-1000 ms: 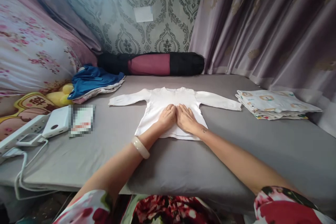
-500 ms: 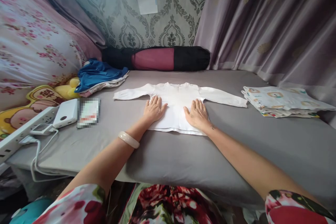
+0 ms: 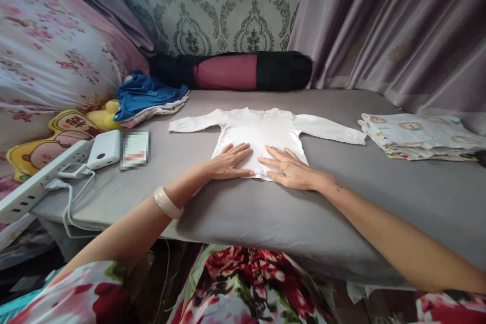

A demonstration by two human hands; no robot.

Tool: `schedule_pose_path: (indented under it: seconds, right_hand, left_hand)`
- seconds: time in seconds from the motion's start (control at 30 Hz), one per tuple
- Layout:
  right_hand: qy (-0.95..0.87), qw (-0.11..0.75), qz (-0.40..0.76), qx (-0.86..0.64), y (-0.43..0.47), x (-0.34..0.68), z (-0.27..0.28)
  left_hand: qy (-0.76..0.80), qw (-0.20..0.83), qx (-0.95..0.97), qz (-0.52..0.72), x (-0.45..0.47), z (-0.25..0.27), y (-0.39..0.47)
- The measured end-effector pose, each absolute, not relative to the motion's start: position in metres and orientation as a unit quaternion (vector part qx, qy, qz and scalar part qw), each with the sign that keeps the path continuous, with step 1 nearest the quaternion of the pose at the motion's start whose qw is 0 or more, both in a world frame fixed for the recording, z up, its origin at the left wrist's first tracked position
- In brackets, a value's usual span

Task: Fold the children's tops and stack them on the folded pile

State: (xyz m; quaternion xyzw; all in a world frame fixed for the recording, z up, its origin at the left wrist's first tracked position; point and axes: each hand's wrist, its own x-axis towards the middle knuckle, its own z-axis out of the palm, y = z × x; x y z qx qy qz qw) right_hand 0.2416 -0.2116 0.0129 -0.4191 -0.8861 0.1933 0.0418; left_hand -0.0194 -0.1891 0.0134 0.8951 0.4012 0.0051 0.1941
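Observation:
A small white long-sleeved shirt (image 3: 260,129) lies flat on the grey-covered surface (image 3: 341,192), its sleeves stretched out to both sides and its collar toward the wall. My left hand (image 3: 230,162) rests flat on the lower left of the shirt, fingers spread and pointing inward. On the lower right, near the hem, my right hand (image 3: 290,166) lies flat too, its fingers apart and turned toward the left hand. Neither hand grips the cloth. Parts of the hem are hidden under the hands.
Folded patterned cloths (image 3: 421,134) lie at the right. To the left are a blue garment (image 3: 150,95) on other clothes, a power strip (image 3: 45,182), a white power bank (image 3: 105,149) and a blurred packet (image 3: 135,149). A black and maroon roll (image 3: 228,72) lies along the wall.
Both hands have slid down the shirt toward the hem, and their fingers have turned inward toward each other. The camera view has tilted slightly downward.

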Motion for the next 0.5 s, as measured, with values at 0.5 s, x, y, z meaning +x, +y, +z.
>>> schedule_pose_path:
  seconds: [0.5]
  right_hand:
    - [-0.821,0.141,0.132,-0.538,-0.149,0.224,0.013]
  left_hand:
    - [0.446,0.106,0.877,0.144,0.015,0.01,-0.126]
